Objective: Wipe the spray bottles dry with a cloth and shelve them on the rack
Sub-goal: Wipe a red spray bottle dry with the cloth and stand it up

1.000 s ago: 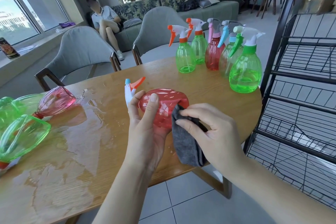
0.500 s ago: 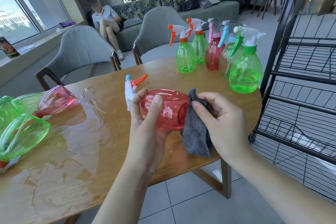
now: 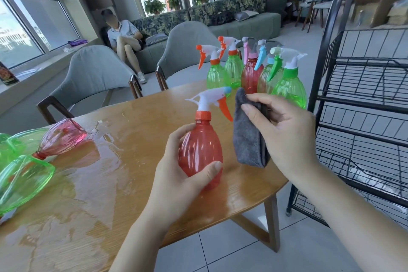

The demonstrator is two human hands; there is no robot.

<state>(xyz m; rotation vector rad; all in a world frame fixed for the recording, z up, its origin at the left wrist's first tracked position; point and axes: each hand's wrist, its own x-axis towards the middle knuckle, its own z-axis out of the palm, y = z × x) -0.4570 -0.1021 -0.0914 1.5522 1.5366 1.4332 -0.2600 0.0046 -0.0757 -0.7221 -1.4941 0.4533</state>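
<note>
Curling around a red spray bottle (image 3: 199, 150), the left hand (image 3: 176, 181) holds it upright above the wet wooden table (image 3: 110, 183), thumb across the front. Just beside it, the right hand (image 3: 284, 134) pinches a folded grey cloth (image 3: 249, 137), fingers bent over its top edge. No readable writing shows.

No legible text, label, brand, number or sign anywhere. Plain, unlabelled plastic on the red translucent spray bottle (image 3: 199, 150) and on the standing green and red translucent spray bottles (image 3: 249, 73). Some printing on the dark can on the window sill (image 3: 7, 74), too small and blurred to read.
</note>
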